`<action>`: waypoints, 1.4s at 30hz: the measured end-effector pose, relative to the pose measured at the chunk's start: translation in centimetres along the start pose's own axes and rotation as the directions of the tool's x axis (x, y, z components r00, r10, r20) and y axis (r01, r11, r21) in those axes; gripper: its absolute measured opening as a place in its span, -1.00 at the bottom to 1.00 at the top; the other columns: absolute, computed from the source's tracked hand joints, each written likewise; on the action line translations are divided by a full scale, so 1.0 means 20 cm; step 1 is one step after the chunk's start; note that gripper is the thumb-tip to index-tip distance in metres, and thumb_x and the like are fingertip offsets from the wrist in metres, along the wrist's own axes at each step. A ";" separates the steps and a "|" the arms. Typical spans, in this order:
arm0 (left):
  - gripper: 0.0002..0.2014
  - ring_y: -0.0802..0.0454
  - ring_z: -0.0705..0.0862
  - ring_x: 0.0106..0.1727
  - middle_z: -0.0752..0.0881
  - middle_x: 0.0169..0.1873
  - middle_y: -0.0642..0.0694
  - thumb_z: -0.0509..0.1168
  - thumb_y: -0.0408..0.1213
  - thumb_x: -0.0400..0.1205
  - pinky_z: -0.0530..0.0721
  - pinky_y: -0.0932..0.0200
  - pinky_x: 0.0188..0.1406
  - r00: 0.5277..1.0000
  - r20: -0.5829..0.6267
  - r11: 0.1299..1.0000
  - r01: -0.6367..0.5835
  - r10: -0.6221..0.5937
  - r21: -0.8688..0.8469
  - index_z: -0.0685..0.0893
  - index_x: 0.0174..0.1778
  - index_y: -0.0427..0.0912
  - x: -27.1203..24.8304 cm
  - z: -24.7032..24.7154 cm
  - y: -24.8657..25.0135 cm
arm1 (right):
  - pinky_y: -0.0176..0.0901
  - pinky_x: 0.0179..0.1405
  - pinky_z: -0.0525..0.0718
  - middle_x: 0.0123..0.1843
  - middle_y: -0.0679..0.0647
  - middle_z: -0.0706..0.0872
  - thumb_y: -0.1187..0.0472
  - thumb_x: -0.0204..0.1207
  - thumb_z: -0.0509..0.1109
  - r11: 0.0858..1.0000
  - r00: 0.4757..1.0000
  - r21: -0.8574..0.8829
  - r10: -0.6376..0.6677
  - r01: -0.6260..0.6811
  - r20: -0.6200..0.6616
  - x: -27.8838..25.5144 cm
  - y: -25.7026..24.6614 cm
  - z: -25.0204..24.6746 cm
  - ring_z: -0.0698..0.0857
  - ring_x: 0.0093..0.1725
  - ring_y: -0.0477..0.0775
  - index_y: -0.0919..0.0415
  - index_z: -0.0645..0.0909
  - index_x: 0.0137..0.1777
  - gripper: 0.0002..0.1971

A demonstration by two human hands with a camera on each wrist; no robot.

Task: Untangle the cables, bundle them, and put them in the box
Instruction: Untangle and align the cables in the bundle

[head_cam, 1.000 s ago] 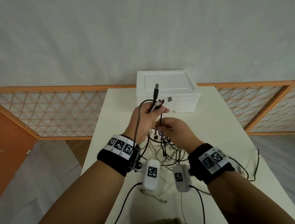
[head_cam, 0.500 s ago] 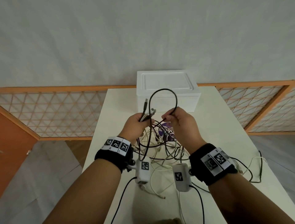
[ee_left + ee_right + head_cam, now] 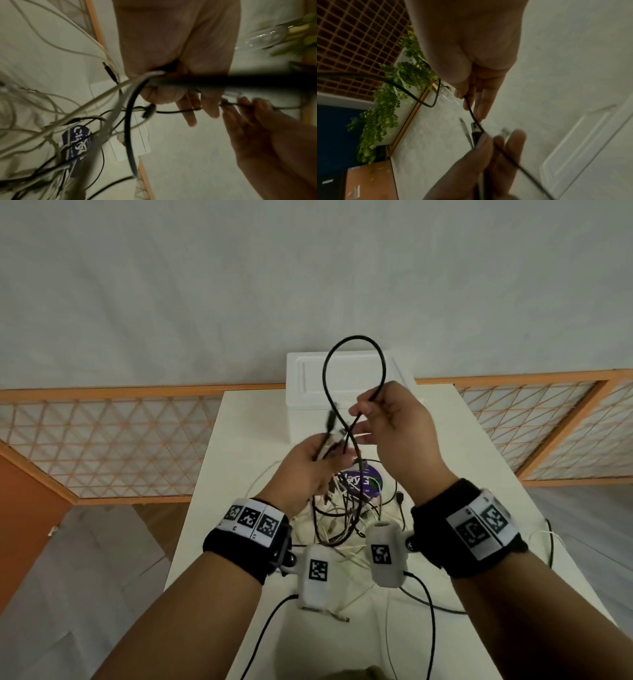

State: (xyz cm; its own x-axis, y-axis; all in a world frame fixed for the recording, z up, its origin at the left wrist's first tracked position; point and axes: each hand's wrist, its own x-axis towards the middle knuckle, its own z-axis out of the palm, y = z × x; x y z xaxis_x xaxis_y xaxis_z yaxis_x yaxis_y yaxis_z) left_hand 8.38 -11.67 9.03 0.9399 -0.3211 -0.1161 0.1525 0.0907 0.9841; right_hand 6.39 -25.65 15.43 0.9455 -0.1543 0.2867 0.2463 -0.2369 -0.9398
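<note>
A white table [image 3: 239,412] holds a closed white box [image 3: 308,392] at its far edge and a cable tangle [image 3: 346,515] nearer. The left hand [image 3: 305,470] grips several cable ends; the right hand [image 3: 394,426] pinches a black cable [image 3: 346,344] looped upward. Nothing looks bundled or boxed yet. Only the right wrist view shows green plants [image 3: 393,83].

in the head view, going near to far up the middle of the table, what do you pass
Wrist cameras → tangle of cables → purple label → left hand gripping cable ends → right hand pinching the black cable → black cable loop raised in front of the white box at the table's far edge.
</note>
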 end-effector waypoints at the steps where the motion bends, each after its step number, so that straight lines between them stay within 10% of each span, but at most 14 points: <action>1: -0.87 0.10 0.48 -0.57 0.76 -0.04 -0.26 0.46 -0.39 0.51 0.33 0.34 -0.58 1.000 0.018 1.000 0.007 -0.007 0.030 0.70 -0.06 -0.21 -0.02 0.03 0.02 | 0.00 -0.26 0.75 -0.17 0.05 0.75 0.36 0.64 0.21 1.000 1.000 0.027 0.009 -0.008 -0.004 0.00 0.00 0.01 0.72 -0.34 0.04 0.00 0.54 -0.17 -0.75; 4: -0.92 0.33 0.51 -0.69 0.72 0.03 -0.48 0.35 -0.52 0.59 0.39 0.53 -0.64 0.994 -0.106 0.999 -0.011 0.016 0.046 0.64 -0.01 -0.37 -0.04 0.06 0.07 | -0.02 -0.26 0.76 -0.15 0.05 0.75 0.33 0.65 0.26 0.990 0.998 0.135 -0.027 0.034 -0.055 0.01 0.00 -0.01 0.76 -0.28 0.07 -0.03 0.55 -0.08 -0.79; 7: -0.86 0.24 0.38 -0.68 0.79 -0.13 -0.35 0.43 -0.43 0.54 0.27 0.36 -0.66 0.979 -0.169 0.992 -0.106 0.117 0.071 0.75 -0.22 -0.08 0.01 0.04 0.10 | -0.01 -0.22 0.78 -0.13 -0.03 0.73 0.37 0.61 0.28 0.990 0.998 0.137 -0.033 0.039 -0.048 0.00 0.11 -0.03 0.78 -0.20 0.06 -0.13 0.47 0.09 -0.69; 13: -0.79 0.19 0.74 -0.29 0.81 -0.30 0.03 0.47 -0.53 0.45 0.64 0.29 -0.29 0.959 -0.117 0.966 -0.257 0.257 0.016 0.79 -0.24 -0.09 0.01 0.06 0.15 | -0.18 -0.11 0.58 -0.18 -0.09 0.70 0.29 0.54 0.41 0.914 0.937 -0.382 0.005 0.138 0.350 -0.10 0.30 0.07 0.67 -0.21 -0.05 0.14 0.71 0.00 -0.90; 18: -0.86 0.26 0.60 -0.56 0.71 -0.53 0.09 0.47 -0.47 0.49 0.52 0.39 -0.53 0.992 -0.055 0.982 -0.104 0.114 0.159 0.75 -0.24 -0.13 0.02 0.00 0.02 | -0.11 -0.17 0.64 -0.30 -0.04 0.71 0.29 0.59 0.28 0.956 0.990 -0.282 -0.035 0.074 0.139 -0.06 0.26 0.03 0.68 -0.23 0.05 0.12 0.60 -0.19 -0.85; 24: -0.85 0.13 0.57 -0.41 0.66 -0.49 0.00 0.53 -0.25 0.48 0.53 0.19 -0.27 0.999 -0.049 0.755 0.039 -0.008 0.655 0.77 -0.40 0.03 0.09 -0.13 -0.24 | 0.01 -0.15 0.74 -0.24 -0.05 0.74 0.24 0.67 0.16 0.994 0.995 0.035 -0.103 0.103 -0.012 -0.05 0.08 -0.03 0.67 -0.25 0.04 0.03 0.53 -0.20 -0.77; 31: -0.95 0.23 0.30 -0.70 0.53 -0.69 0.13 0.52 -0.26 0.50 0.27 0.36 -0.64 0.990 -0.138 0.916 0.080 -0.028 0.394 0.80 -0.23 -0.14 0.11 -0.16 -0.19 | 0.15 -0.11 0.77 -0.26 0.01 0.63 0.21 0.67 0.12 0.958 0.952 0.041 -0.278 0.285 -0.128 -0.07 -0.03 -0.09 0.65 -0.19 0.14 -0.25 0.56 -0.27 -0.62; 34: -0.85 0.33 0.54 -0.60 0.79 -0.32 0.00 0.50 -0.36 0.50 0.45 0.40 -0.50 0.981 -0.189 0.965 0.099 -0.053 0.242 0.82 -0.02 -0.24 0.11 -0.21 -0.17 | 0.12 -0.14 0.77 -0.24 0.12 0.55 0.27 0.69 0.09 0.957 0.951 0.077 -0.267 0.281 -0.156 -0.09 -0.04 -0.10 0.58 -0.21 0.19 -0.24 0.58 -0.29 -0.56; 38: -0.90 0.01 0.60 -0.39 0.72 -0.36 -0.17 0.50 -0.31 0.48 0.53 0.23 -0.42 0.918 -0.394 0.836 0.241 -0.032 0.493 0.81 -0.20 -0.28 0.11 -0.37 -0.28 | -0.01 -0.42 0.71 -0.36 0.00 0.45 0.26 0.69 0.07 0.896 0.904 0.303 -0.200 0.325 -0.377 -0.05 -0.17 -0.23 0.48 -0.38 0.01 -0.04 0.47 -0.21 -0.71; 42: -0.83 -0.04 0.59 -0.39 0.69 -0.43 -0.18 0.47 -0.26 0.51 0.52 0.13 -0.36 0.919 -0.388 0.770 0.298 -0.072 0.564 0.75 -0.27 -0.32 0.06 -0.43 -0.38 | 0.00 -0.45 0.47 -0.35 -0.01 0.48 0.13 0.67 0.10 0.914 0.870 0.131 -0.311 0.384 -0.384 0.06 -0.25 -0.42 0.43 -0.42 0.06 0.05 0.41 -0.13 -0.85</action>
State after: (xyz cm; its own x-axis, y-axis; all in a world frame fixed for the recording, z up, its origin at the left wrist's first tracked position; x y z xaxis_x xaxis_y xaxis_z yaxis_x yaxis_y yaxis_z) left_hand 10.92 -4.64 0.35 0.9712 0.0641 -0.2295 0.2255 -0.5577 0.7988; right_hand 4.43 -32.59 22.06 0.6640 -0.4286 0.6126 0.6161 -0.1506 -0.7732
